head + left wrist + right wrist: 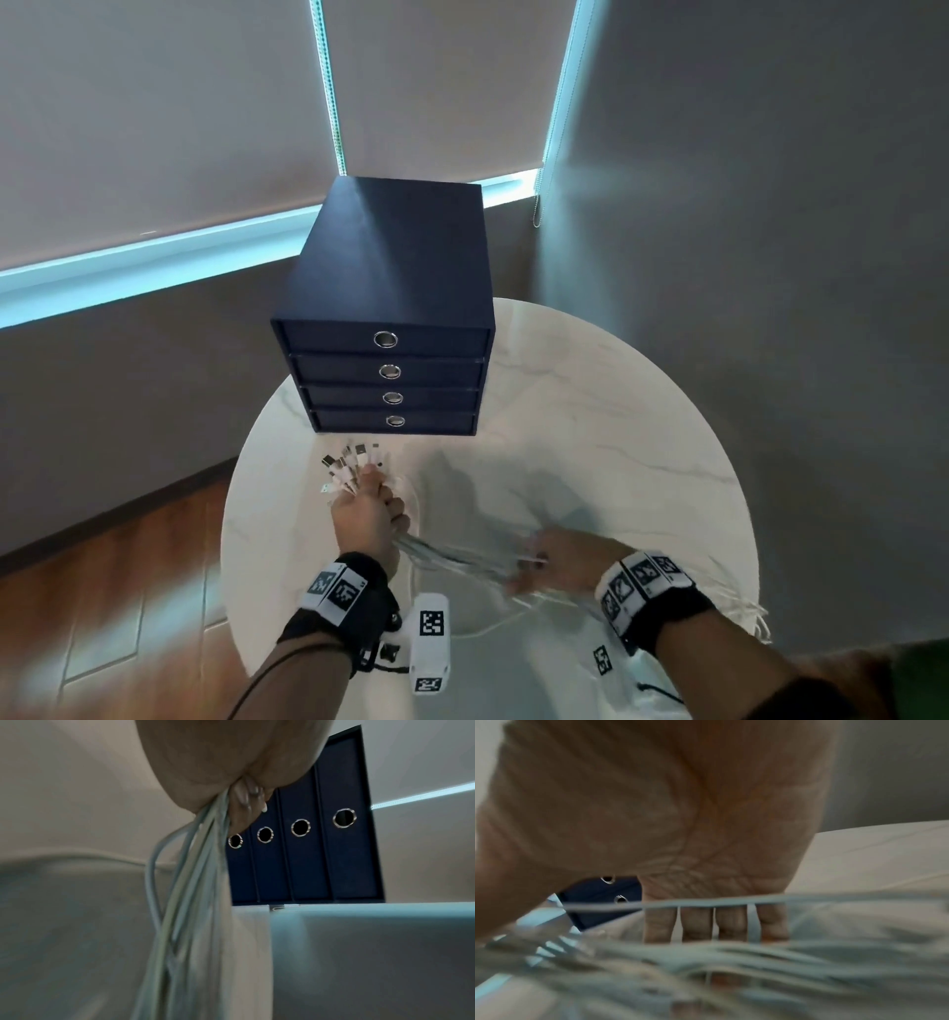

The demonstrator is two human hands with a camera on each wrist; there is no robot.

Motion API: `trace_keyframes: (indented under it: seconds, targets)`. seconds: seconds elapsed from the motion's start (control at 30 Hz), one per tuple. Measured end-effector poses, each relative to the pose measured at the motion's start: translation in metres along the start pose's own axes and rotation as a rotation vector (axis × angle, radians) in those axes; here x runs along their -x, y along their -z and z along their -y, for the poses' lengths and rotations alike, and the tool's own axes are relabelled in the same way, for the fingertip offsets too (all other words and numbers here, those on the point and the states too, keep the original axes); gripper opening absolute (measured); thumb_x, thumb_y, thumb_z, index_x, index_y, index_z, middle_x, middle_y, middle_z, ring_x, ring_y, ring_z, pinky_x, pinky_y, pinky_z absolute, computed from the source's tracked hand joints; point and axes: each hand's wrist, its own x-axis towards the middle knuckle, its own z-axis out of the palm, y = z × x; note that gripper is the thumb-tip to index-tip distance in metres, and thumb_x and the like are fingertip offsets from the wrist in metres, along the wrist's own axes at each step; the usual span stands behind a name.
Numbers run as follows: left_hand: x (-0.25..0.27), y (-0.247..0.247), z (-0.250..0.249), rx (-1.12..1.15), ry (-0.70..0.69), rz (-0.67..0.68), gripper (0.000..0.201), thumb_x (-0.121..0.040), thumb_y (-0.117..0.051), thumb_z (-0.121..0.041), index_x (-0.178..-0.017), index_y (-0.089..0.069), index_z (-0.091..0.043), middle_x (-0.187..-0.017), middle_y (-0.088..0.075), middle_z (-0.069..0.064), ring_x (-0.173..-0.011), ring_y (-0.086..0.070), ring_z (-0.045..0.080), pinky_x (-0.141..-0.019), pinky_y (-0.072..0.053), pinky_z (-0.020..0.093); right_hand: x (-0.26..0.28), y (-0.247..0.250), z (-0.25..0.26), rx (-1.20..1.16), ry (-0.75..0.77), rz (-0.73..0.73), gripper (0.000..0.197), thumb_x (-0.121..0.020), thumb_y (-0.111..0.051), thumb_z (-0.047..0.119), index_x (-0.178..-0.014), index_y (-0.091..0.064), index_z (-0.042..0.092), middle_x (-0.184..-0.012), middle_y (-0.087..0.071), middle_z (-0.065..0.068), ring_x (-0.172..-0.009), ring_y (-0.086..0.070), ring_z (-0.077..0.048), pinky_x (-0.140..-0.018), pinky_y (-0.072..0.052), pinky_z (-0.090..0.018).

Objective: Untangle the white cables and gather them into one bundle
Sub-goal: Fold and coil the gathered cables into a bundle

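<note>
Several white cables (462,557) stretch between my two hands over the round marble table (616,411). My left hand (369,514) grips them as one bunch, and their plug ends (349,465) fan out past its fingers toward the drawer box. The left wrist view shows the cables (185,902) hanging from that closed fist (205,760). My right hand (539,562), blurred, lies among the loose lengths. In the right wrist view its fingers (695,923) are straight, with cables (731,959) across them and one strand between two fingers.
A navy box with four ring-pull drawers (390,318) stands at the table's far edge. A white marker-tagged device (430,647) lies near the front edge between my wrists. A fringed white cloth (739,611) hangs at the right edge. Wood floor lies to the left.
</note>
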Motion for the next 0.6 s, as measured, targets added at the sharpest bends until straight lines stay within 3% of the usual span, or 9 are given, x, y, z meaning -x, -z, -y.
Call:
trace_keyframes:
  seconds: [0.07,0.13,0.2,0.3,0.37,0.5,0.6]
  targets:
    - [-0.001,0.008,0.005,-0.033,-0.01,-0.017,0.029,-0.104,-0.049,-0.023,-0.076,-0.045,-0.017,-0.048,-0.036,-0.008,-0.033,-0.028,0.006,-0.033,-0.023,0.016,-0.011,0.01,0.029,-0.025,0.026,-0.084,0.077,-0.07,-0.043,0.088,-0.092,-0.065,0.017,-0.089,-0.067,0.001,-0.082,-0.062,-0.017,-0.081,-0.048,-0.033]
    - [-0.001,0.014,0.009,-0.056,-0.022,-0.035,0.03,-0.104,-0.049,-0.023,-0.075,-0.046,-0.017,-0.051,-0.036,-0.006,-0.033,-0.029,0.006,-0.033,-0.023,0.016,-0.026,0.013,0.06,-0.038,0.066,-0.13,0.046,-0.089,-0.045,0.065,-0.093,-0.065,0.023,-0.097,-0.067,0.0,-0.089,-0.062,-0.019,-0.088,-0.049,-0.037]
    - [0.0,0.018,0.011,-0.075,-0.028,-0.052,0.03,-0.104,-0.049,-0.022,-0.075,-0.046,-0.016,-0.054,-0.036,-0.003,-0.033,-0.029,0.006,-0.034,-0.023,0.016,-0.045,0.005,0.084,0.053,0.137,-0.132,0.027,-0.096,-0.046,0.04,-0.107,-0.064,0.024,-0.113,-0.064,-0.007,-0.103,-0.062,-0.027,-0.092,-0.048,-0.04]
    - [0.002,0.022,0.011,-0.096,-0.017,-0.067,0.03,-0.104,-0.049,-0.022,-0.075,-0.045,-0.016,-0.053,-0.035,-0.003,-0.033,-0.028,0.007,-0.034,-0.023,0.016,-0.068,-0.015,0.105,0.143,0.121,-0.108,0.036,-0.096,-0.043,0.027,-0.13,-0.052,0.033,-0.139,-0.046,-0.009,-0.113,-0.059,-0.033,-0.099,-0.046,-0.038]
    - [0.004,0.023,0.01,-0.099,-0.017,-0.075,0.031,-0.104,-0.048,-0.022,-0.074,-0.046,-0.016,-0.05,-0.035,-0.005,-0.033,-0.028,0.007,-0.035,-0.023,0.016,-0.079,-0.024,0.113,0.207,0.067,-0.09,0.04,-0.094,-0.044,0.022,-0.133,-0.047,0.03,-0.144,-0.034,-0.014,-0.11,-0.059,-0.037,-0.097,-0.047,-0.038]
    - [0.005,0.022,0.009,-0.098,-0.016,-0.078,0.031,-0.104,-0.049,-0.022,-0.074,-0.045,-0.017,-0.046,-0.035,-0.008,-0.033,-0.027,0.007,-0.036,-0.022,0.017,-0.083,-0.026,0.113,0.254,-0.069,-0.215,0.035,-0.093,-0.05,0.01,-0.127,-0.055,0.005,-0.132,-0.053,-0.022,-0.114,-0.058,-0.039,-0.097,-0.049,-0.042]
    - [0.003,0.02,0.007,-0.08,0.001,-0.062,0.03,-0.104,-0.05,-0.022,-0.074,-0.045,-0.017,-0.046,-0.035,-0.009,-0.034,-0.026,0.007,-0.035,-0.022,0.017,-0.078,-0.02,0.096,0.223,-0.17,-0.367,0.031,-0.092,-0.049,0.005,-0.122,-0.06,0.001,-0.122,-0.063,-0.019,-0.114,-0.061,-0.034,-0.094,-0.049,-0.039]
